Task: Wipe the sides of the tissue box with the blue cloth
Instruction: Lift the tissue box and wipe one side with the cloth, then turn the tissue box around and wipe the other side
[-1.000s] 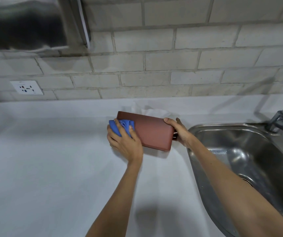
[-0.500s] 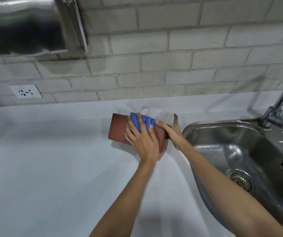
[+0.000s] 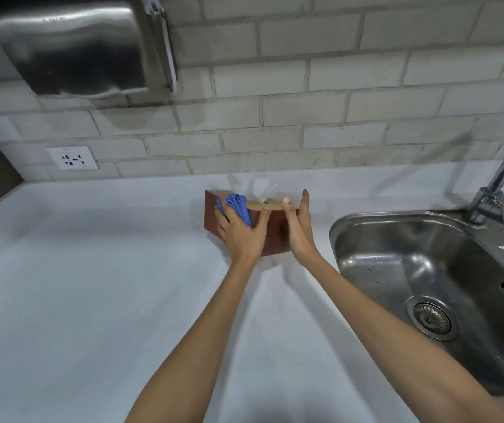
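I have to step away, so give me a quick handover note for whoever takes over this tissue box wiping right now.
Left hand: pressing the blue cloth on the near side of the tissue box.
Right hand: open, flat at the box's right end, steadying it.
Box: upright on the white counter, left of the sink.
Done: near side under the cloth.
Left: cannot tell which other sides are wiped.

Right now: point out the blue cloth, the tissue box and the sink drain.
blue cloth (image 3: 238, 206), head view, on the bunched folds above the fingers.
tissue box (image 3: 209, 213), head view, on the bare brown front side, left end.
sink drain (image 3: 431, 317), head view, on the strainer's centre.
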`<state>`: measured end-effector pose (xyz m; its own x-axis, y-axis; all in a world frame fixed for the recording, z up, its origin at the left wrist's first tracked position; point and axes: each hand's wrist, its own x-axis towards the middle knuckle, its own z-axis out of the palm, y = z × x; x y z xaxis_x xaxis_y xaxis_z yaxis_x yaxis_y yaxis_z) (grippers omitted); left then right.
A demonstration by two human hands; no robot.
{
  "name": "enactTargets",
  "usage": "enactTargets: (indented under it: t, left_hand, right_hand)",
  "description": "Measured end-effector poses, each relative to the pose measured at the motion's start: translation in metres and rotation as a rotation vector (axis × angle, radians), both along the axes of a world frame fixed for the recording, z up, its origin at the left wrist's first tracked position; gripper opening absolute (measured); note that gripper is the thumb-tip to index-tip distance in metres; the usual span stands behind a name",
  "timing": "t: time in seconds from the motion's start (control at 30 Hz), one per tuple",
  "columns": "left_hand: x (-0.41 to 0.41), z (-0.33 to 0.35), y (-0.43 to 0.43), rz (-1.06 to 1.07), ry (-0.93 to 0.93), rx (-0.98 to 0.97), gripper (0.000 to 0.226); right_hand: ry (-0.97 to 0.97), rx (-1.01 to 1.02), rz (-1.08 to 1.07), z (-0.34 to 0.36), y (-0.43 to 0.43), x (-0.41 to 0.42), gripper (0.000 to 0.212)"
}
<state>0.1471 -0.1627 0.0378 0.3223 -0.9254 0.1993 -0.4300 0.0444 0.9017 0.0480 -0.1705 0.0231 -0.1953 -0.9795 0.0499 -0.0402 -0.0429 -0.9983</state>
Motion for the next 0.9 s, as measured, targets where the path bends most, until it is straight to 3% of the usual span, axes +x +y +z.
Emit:
enactTargets:
  t: [0.13,0.27,0.57,0.8,0.9]
  left_hand:
    - [0.025,-0.008,0.004,-0.016,0.207,0.065,0.074]
    - [0.039,-0.023,0.014,-0.033,0.301,0.084,0.053]
    - [0.061,-0.042,0.018,0.029,0.277,0.103,0.044]
    - [0.073,-0.043,0.006,0.163,0.231,0.077,0.038]
    - [0.071,-0.041,0.002,0.248,0.337,0.114,0.041]
  right_hand:
    - [0.079,-0.091,0.019,-0.002,0.021,0.019,0.088]
    - [0.149,-0.148,0.023,-0.015,0.043,0.031,0.09]
    - [0.106,-0.221,0.047,-0.049,0.089,0.061,0.103]
    - [0.169,-0.261,0.134,-0.065,0.107,0.086,0.097]
    - [0.191,-0.275,0.19,-0.068,0.111,0.087,0.087]
